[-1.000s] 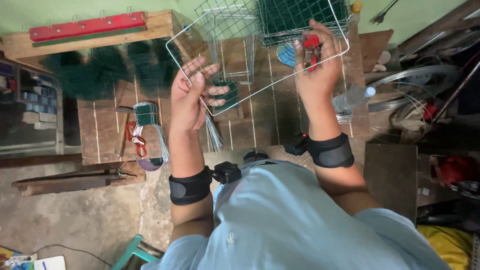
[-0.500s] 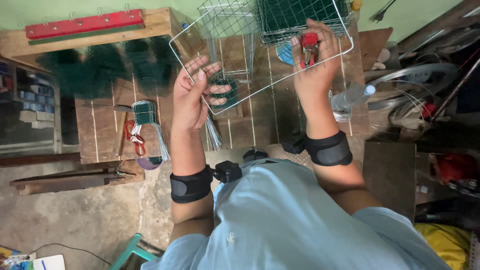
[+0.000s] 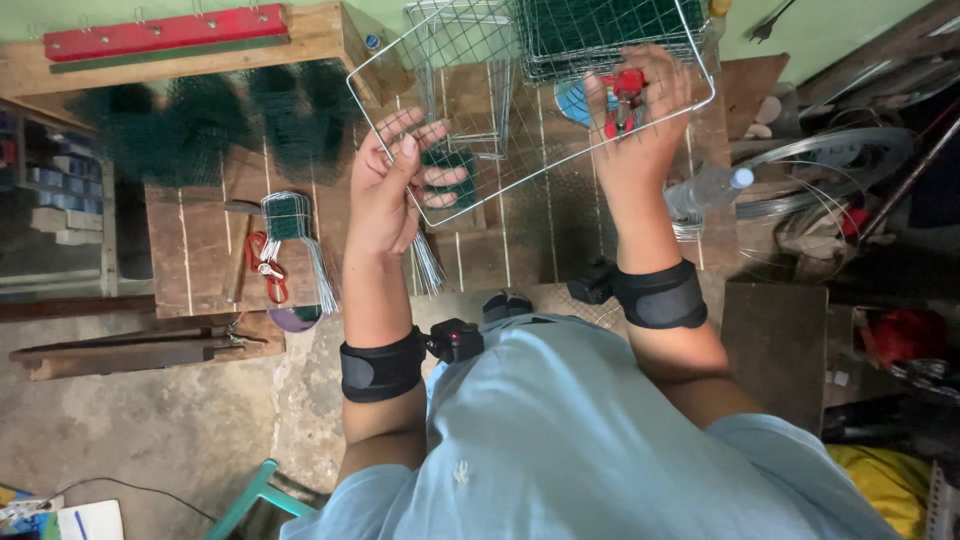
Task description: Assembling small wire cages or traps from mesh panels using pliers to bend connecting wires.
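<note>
Bare silver wire, bent into a rectangular frame with fine mesh stretched across it (image 3: 520, 130), is held up at a tilt above a slatted wooden tabletop (image 3: 200, 250), between the person's two raised hands. The left hand (image 3: 385, 190) pinches the frame's lower left edge, its fingers (image 3: 425, 135) closed on the wire and on a small dark green patch of mesh, apparently to steady the panel while the other side is worked. The right hand (image 3: 645, 120) is wrapped around a pair of red-handled pliers (image 3: 620, 100) at the frame's upper right rim, fingers closed on the handles; whether the pliers' nose bites the wire cannot be made out. Holding the panel off the surface seems to keep both edges within reach.

Black bands circle both wrists (image 3: 380, 365), and a light blue shirt (image 3: 560, 430) fills the lower view. Behind the panel stand a plain wire cage (image 3: 455, 60) and a dark green mesh basket (image 3: 600, 30). Left of the hands lie a bundle of cut silver wires with a green mesh roll (image 3: 295, 240) and red-handled scissors (image 3: 265, 270), near at hand. A clear plastic bottle (image 3: 705, 190) lies to the right, beside coils of wire (image 3: 810, 170).
</note>
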